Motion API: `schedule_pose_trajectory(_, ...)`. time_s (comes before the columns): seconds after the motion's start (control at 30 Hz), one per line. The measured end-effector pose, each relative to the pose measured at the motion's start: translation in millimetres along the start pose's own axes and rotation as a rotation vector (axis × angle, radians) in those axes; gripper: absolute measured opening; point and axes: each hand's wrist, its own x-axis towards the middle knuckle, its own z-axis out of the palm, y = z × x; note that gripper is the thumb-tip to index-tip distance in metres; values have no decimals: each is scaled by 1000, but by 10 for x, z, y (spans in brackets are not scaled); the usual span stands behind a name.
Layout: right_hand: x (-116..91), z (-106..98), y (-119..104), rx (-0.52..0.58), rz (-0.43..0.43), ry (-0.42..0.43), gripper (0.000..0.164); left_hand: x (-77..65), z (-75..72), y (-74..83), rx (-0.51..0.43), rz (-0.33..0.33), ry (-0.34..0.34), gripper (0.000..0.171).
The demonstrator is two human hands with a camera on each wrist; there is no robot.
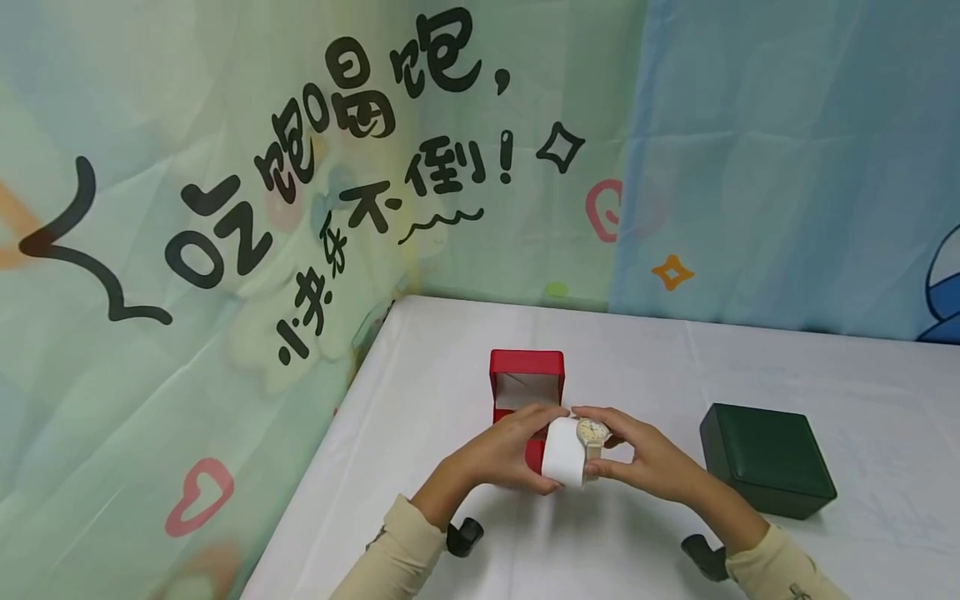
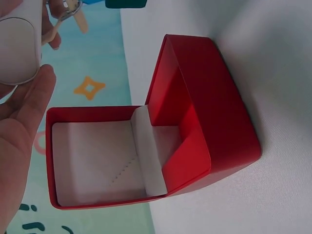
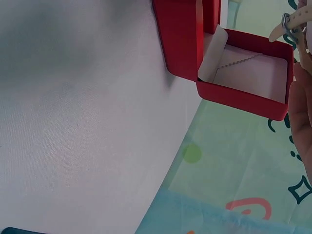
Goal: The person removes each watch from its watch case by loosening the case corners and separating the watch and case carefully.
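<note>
In the head view my left hand [image 1: 504, 448] holds a white watch cushion [image 1: 562, 454] between thumb and fingers, in front of an open red watch box [image 1: 527, 362]. My right hand [image 1: 647, 455] pinches a wristwatch [image 1: 592, 432] with a cream strap at the cushion's right end. The left wrist view shows the cushion's rounded white end [image 2: 17, 51] and the left fingers [image 2: 41, 92] against it. From the right wrist, the strap [image 3: 298, 18] shows its holes and a metal buckle. Whether the strap encircles the cushion, I cannot tell.
A closed dark green box [image 1: 768, 454] stands to the right on the white-covered table [image 1: 450, 342]. The red box has a pale lining [image 2: 92, 161] in its raised lid. Printed cloth hangs [image 1: 525, 250] behind and to the left.
</note>
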Motion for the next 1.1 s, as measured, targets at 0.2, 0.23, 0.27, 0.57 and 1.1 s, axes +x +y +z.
schedule_pose_trajectory(0.2,-6,9,-11,-25,-9,23,58,-8,1,17,8,1,1,77)
schedule_pose_trajectory(0.23,-5,9,-13,-26,-7,23,58,-9,1,18,8,0,1,77)
schedule_pose_trajectory(0.27,-4,8,-15,-26,-5,23,58,-9,2,18,9,0,1,77)
schedule_pose_trajectory(0.57,-5,5,-16,-32,0,21,55,-11,4,9,7,1,5,76)
schedule_pose_trajectory(1.1,6,19,2,-66,-41,63,48,-21,15,-13,17,-12,-8,77)
